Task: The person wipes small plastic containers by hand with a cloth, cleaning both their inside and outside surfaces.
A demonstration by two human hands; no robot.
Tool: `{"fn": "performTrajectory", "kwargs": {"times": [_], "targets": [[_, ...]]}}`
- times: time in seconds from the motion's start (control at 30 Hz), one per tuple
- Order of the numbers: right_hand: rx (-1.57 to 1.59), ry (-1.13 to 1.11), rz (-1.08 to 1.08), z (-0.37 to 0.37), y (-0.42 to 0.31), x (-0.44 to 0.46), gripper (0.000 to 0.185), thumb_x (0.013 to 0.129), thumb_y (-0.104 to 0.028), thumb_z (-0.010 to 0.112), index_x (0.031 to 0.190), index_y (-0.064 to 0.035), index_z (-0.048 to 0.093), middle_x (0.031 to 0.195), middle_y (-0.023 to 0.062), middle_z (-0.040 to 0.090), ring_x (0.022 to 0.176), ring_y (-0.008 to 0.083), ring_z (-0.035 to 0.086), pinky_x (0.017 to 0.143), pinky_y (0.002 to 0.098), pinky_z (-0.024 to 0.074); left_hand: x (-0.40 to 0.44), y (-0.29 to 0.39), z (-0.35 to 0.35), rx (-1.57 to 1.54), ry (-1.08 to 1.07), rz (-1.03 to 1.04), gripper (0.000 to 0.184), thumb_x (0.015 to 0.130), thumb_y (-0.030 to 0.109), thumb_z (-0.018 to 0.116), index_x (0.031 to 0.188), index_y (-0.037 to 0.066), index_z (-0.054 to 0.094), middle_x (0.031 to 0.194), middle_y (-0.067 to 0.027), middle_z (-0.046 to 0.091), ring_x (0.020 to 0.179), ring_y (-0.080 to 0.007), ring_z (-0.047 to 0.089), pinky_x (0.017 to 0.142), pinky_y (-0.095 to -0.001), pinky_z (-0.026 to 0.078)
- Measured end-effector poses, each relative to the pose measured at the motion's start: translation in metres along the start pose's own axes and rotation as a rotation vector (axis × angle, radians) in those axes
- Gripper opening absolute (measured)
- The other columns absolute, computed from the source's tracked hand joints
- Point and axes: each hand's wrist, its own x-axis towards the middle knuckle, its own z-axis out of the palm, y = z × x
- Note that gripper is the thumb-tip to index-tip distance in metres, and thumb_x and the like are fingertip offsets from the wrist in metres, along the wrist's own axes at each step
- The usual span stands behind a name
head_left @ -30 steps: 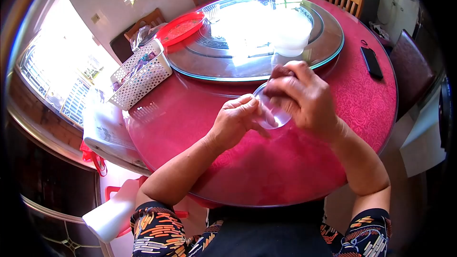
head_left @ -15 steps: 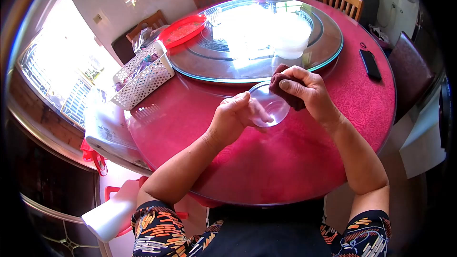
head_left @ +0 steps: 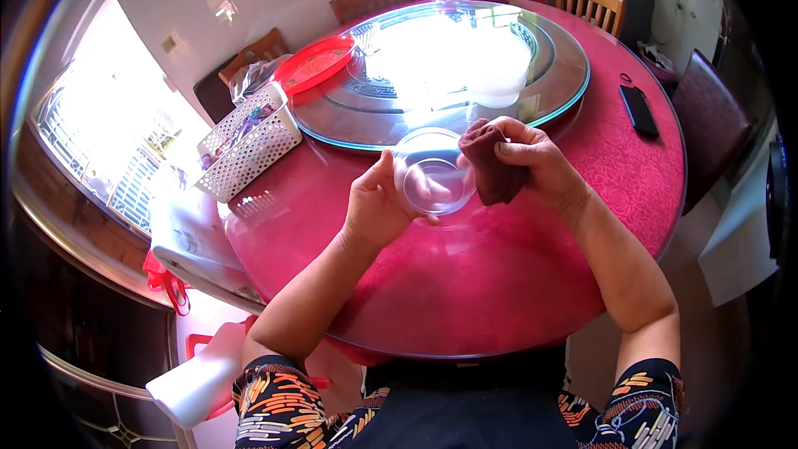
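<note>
A clear plastic bowl (head_left: 432, 185) is held above the near part of the round table, its round base turned toward me. My left hand (head_left: 384, 199) grips it from the left, thumb at the rim and fingers showing through the clear wall. Bunched in my right hand (head_left: 536, 162) is a dark brown cloth (head_left: 496, 170), right beside the bowl's right edge. Whether the cloth touches the bowl, I cannot tell.
The table (head_left: 465, 299) has a red patterned cover and carries a glass turntable (head_left: 332, 120). On or near it are a red tray (head_left: 314, 65), a white perforated basket (head_left: 258, 154), a glare-washed white container (head_left: 499, 75) and a black phone (head_left: 638, 111). Chairs (head_left: 592, 2) stand behind.
The bowl has tilted so that its base faces me more squarely. My right hand has shifted slightly left and the cloth hangs lower. The whole view has moved a little.
</note>
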Motion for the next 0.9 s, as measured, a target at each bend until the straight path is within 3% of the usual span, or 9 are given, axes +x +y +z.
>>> {"fn": "performTrajectory", "kwargs": {"times": [0.03, 0.13, 0.27, 0.3, 0.4, 0.47, 0.53, 0.67, 0.9], "targets": [[0.019, -0.026, -0.017, -0.001, 0.0, 0.0, 0.027, 0.091, -0.014, 0.07, 0.114, -0.0018, 0.065, 0.107, 0.017, 0.069, 0.099, 0.0273, 0.07, 0.087, 0.036, 0.0582, 0.002, -0.001, -0.003, -0.026, -0.033, -0.021, 0.059, 0.107, 0.049, 0.034, 0.128, -0.001, 0.057, 0.104, -0.0196, 0.071, 0.103, -0.0399, 0.07, 0.072, -0.0542, 0.061], [-0.014, -0.04, -0.05, 0.003, -0.009, -0.004, 0.029, 0.082, -0.009, 0.072, 0.11, -0.0018, 0.067, 0.108, 0.0176, 0.068, 0.096, 0.0265, 0.069, 0.086, 0.0357, 0.0568, 0.002, -0.004, 0.003, -0.016, -0.003, -0.081, 0.059, 0.108, 0.05, 0.033, 0.129, 0.0, 0.056, 0.106, -0.0188, 0.071, 0.103, -0.039, 0.07, 0.072, -0.0527, 0.061], [-0.344, -0.08, -0.12, 0.021, -0.036, -0.012, 0.026, 0.073, -0.005, 0.073, 0.098, -0.0023, 0.07, 0.104, 0.0152, 0.069, 0.089, 0.023, 0.067, 0.083, 0.0313, 0.0543, -0.001, -0.003, 0.01, 0.3, 0.006, -0.043, 0.044, 0.104, 0.035, 0.046, 0.127, 0.0, 0.057, 0.105, -0.0151, 0.07, 0.095, -0.0331, 0.071, 0.073, -0.0508, 0.062], [-0.434, -0.087, -0.075, 0.02, -0.04, -0.014, 0.022, 0.071, -0.003, 0.077, 0.092, -0.0022, 0.071, 0.097, 0.0117, 0.07, 0.088, 0.0208, 0.067, 0.082, 0.0311, 0.0537, -0.003, -0.002, 0.025, 0.368, 0.065, -0.001, 0.037, 0.098, 0.024, 0.057, 0.125, -0.001, 0.06, 0.101, -0.0119, 0.069, 0.089, -0.0269, 0.07, 0.073, -0.0445, 0.063], [-0.709, -0.227, -0.026, 0.031, -0.04, -0.017, 0.023, 0.073, -0.004, 0.083, 0.093, -0.0037, 0.074, 0.093, 0.0032, 0.071, 0.089, 0.0136, 0.065, 0.084, 0.0286, 0.0526, -0.006, 0.002, 0.024, 0.682, -0.025, 0.079, 0.04, 0.095, 0.021, 0.068, 0.129, 0.0, 0.062, 0.112, -0.0148, 0.069, 0.092, -0.0244, 0.071, 0.077, -0.0412, 0.062], [-0.969, -0.315, -0.21, 0.034, -0.034, -0.016, 0.025, 0.072, -0.002, 0.085, 0.094, -0.0067, 0.075, 0.088, 0.0035, 0.069, 0.082, 0.0155, 0.065, 0.079, 0.0296, 0.0525, -0.011, -0.002, 0.039, 0.759, 0.022, 0.041, 0.03, 0.091, 0.001, 0.07, 0.121, -0.002, 0.066, 0.104, -0.0097, 0.071, 0.088, -0.018, 0.07, 0.076, -0.0318, 0.061], [-1.02, -0.315, -0.204, 0.048, -0.031, -0.023, 0.025, 0.072, -0.004, 0.086, 0.094, -0.0076, 0.075, 0.085, 0.0038, 0.067, 0.081, 0.0186, 0.065, 0.077, 0.0317, 0.0525, -0.011, -0.006, 0.035, 0.927, -0.018, 0.026, 0.024, 0.09, 0.002, 0.073, 0.113, -0.002, 0.069, 0.1, -0.0083, 0.07, 0.087, -0.0169, 0.069, 0.077, -0.0292, 0.06], [-1.078, -0.294, -0.31, 0.047, -0.024, -0.019, 0.026, 0.071, -0.005, 0.086, 0.094, -0.0083, 0.075, 0.085, 0.0045, 0.065, 0.085, 0.0201, 0.065, 0.076, 0.033, 0.0526, -0.012, -0.002, 0.035, 0.797, -0.001, 0.023, 0.014, 0.095, 0.011, 0.07, 0.1, -0.002, 0.069, 0.087, -0.0073, 0.07, 0.079, -0.0167, 0.068, 0.072, -0.0312, 0.058], [-0.608, -0.276, -0.086, 0.02, -0.03, -0.01, 0.025, 0.073, 0.0, 0.081, 0.096, -0.0045, 0.074, 0.099, 0.003, 0.071, 0.093, 0.0151, 0.066, 0.089, 0.0312, 0.0539, -0.012, -0.004, 0.035, 0.542, 0.004, 0.052, 0.019, 0.099, 0.017, 0.063, 0.091, 0.0, 0.064, 0.083, -0.0155, 0.069, 0.077, -0.0274, 0.069, 0.065, -0.039, 0.057]]}}
